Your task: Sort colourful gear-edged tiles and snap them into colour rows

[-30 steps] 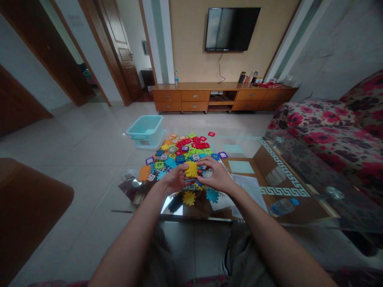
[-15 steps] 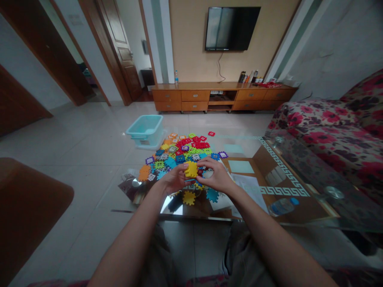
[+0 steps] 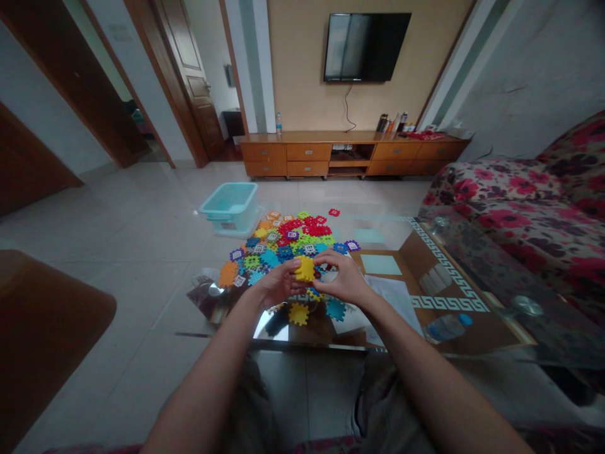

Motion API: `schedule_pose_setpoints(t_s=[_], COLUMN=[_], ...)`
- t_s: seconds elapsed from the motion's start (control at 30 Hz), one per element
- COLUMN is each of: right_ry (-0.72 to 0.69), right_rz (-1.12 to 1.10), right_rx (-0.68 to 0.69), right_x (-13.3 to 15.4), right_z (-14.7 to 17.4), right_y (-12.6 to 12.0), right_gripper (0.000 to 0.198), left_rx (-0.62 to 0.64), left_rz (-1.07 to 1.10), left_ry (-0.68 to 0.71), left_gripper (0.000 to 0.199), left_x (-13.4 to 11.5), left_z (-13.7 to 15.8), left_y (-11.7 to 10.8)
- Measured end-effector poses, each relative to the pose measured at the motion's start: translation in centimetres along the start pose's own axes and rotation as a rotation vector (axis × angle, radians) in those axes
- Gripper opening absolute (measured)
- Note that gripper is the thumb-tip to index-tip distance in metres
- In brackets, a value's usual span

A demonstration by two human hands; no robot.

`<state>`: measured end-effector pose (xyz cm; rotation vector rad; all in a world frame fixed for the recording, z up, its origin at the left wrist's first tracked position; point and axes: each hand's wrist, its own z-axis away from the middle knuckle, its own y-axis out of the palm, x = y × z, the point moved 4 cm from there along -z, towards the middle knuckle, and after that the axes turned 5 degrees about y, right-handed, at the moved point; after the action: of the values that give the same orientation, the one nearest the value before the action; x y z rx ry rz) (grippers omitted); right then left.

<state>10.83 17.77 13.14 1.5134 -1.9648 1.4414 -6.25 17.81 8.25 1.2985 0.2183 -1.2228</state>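
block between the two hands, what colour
The block is yellow, best seen in the head view.

Here's the glass table (image 3: 477, 243), call its far edge twelve, and a bright heap of notched tiles (image 3: 285, 252) sprawls from nine round to eleven! A red tile (image 3: 334, 212) sits apart at eleven, an orange tile (image 3: 229, 274) takes nine, and between seven and eight a yellow tile (image 3: 299, 314) and a blue tile (image 3: 336, 309) lie flat. Around five, a bottle (image 3: 447, 328): on or under the glass, can't tell.
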Motion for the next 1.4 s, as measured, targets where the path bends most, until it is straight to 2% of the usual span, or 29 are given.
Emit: schedule_pose_setpoints(t_s=[0.23, 0.4, 0.6, 0.8, 0.97, 1.4], right_ry=[0.017, 0.034, 0.053, 0.084, 0.069, 0.077], right_rz=[0.005, 0.055, 0.162, 0.434, 0.570, 0.580], right_rx=[-0.004, -0.019, -0.037, -0.009, 0.002, 0.023], right_x=[0.0, -0.2, -1.5, -2.0, -2.0, -1.8], right_z=[-0.1, -0.1, 0.0, 0.2, 0.5, 0.5], right_y=[-0.1, -0.2, -0.3, -0.5, -0.4, -0.3], right_gripper=[0.025, 0.023, 0.023, 0.026, 0.028, 0.028], left_rx=[-0.003, -0.064, -0.182, -0.174, -0.178, -0.223], left_rz=[-0.043, -0.087, -0.157, -0.277, -0.407, -0.422], left_ry=[0.035, 0.178, 0.348, 0.297, 0.234, 0.307], left_gripper=[0.046, 0.050, 0.043, 0.046, 0.035, 0.024], left_x=[0.4, 0.0, -0.8, -0.3, 0.3, 0.5], left_z=[-0.6, -0.7, -0.9, -1.1, -1.0, -1.7], left_y=[-0.5, -0.4, -0.5, -0.5, -0.3, -0.6])
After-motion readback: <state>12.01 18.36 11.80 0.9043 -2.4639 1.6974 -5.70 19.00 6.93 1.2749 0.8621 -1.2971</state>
